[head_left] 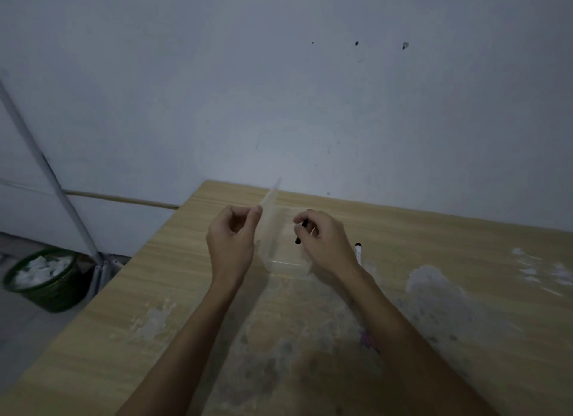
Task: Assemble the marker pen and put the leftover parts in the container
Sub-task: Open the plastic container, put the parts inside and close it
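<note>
Two hands over one clear container [285,262] mid-bench [434,260]. Left hand [231,240] pinches its lid [270,198] raised, likely to keep the opening free. Right hand [325,242], fingers closed on a small black part [300,234], hovers above. Marker [358,253] lies just right.

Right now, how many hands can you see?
2: left hand pinching the clear lid; right hand holding a small black part over the container.

Over the wooden desk [434,260], the left hand [231,239] pinches the clear container's lid [270,198] upright; the right hand [325,242] holds a small black part [301,232] above the container [285,260]. A marker pen [358,253] lies just right.
</note>
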